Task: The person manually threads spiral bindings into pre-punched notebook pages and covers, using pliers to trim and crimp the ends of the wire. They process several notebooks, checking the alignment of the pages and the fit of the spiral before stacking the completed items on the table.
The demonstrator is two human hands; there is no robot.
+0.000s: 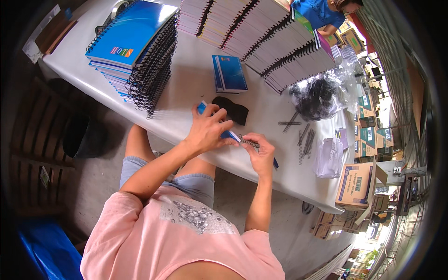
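Note:
My left hand is closed around a thin blue notebook, held on edge above the table's near side. Between the fingertips of my right hand is a dark spiral binding coil, its end at the notebook's right corner. Whether the coil has entered the holes is too small to tell. Just beyond my left hand lies a black curved piece. A short pile of unbound blue-covered notebooks sits farther back. Several loose coils are scattered to the right of my right hand.
Tall stacks of coil-bound notebooks stand at the back left and back centre. A see-through bag of black coils and a translucent plastic pouch lie rightward. Cardboard boxes flank the table; another person is at the far side.

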